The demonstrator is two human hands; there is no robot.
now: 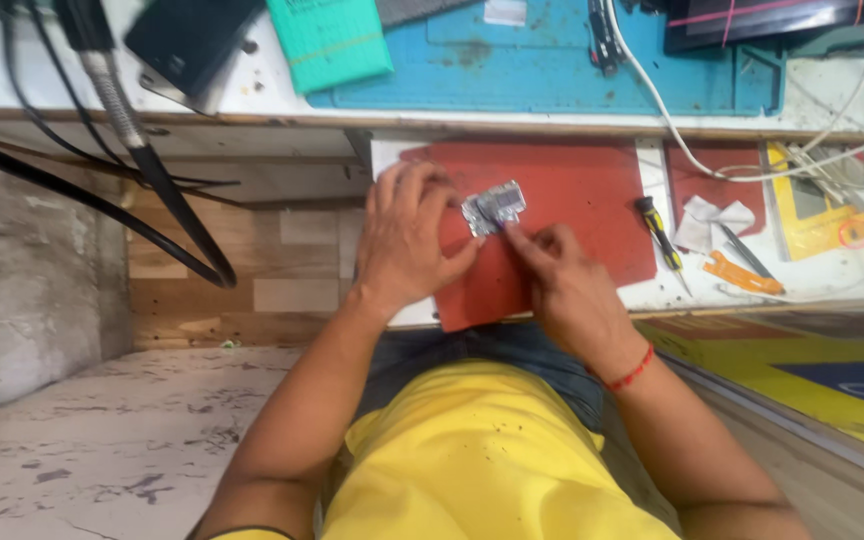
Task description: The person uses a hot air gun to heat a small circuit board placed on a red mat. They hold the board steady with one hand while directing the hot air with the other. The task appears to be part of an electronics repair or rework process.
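A small silvery metal part (493,207), like a shielded circuit piece, lies on a red mat (582,190) on a pull-out shelf. My left hand (407,240) rests on the mat with its fingertips pressing the part's left edge. From the lower right, my right hand (567,280) touches the part's lower edge with pinched fingertips. Whether a thin tool sits in those fingers I cannot tell. A red thread band is on my right wrist.
A black and yellow screwdriver (657,232) lies right of the mat, with crumpled white paper (712,220), an orange tool (742,273) and a yellow box (820,205). Above is a blue work mat (552,60), a green case (330,40), white cable (672,130) and black cables (132,190).
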